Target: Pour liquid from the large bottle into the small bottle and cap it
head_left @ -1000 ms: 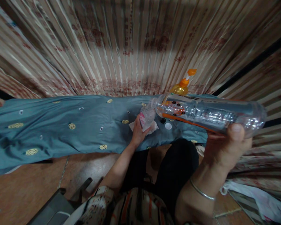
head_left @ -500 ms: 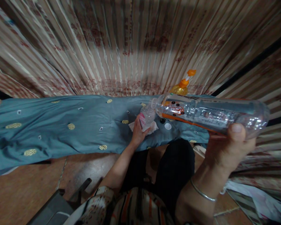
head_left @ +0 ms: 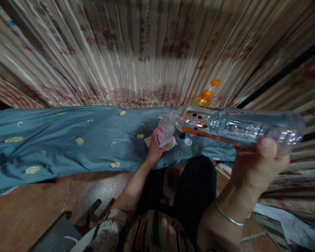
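A long, narrow surface runs from 9 to 3 o'clock under a blue-green cloth (head_left: 99, 122) printed with yellow pineapple-like shapes and small pale rectangles. The cloth is rumpled toward 9 o'clock and smoother near the middle. Taking a white napkin (head_left: 172, 144) with a scalloped edge as the centre of the dial, it lies flat on the cloth, with a small clear bottle (head_left: 166, 128) tilted above it; whether the base touches is hidden. Between 2 and 3 o'clock sits a small black cap (head_left: 182, 135); just beside it, at 3, lies a white disc (head_left: 188, 141). Between 1 and 2, by the far edge, is an orange-topped pump bottle (head_left: 206, 93), its base hidden.
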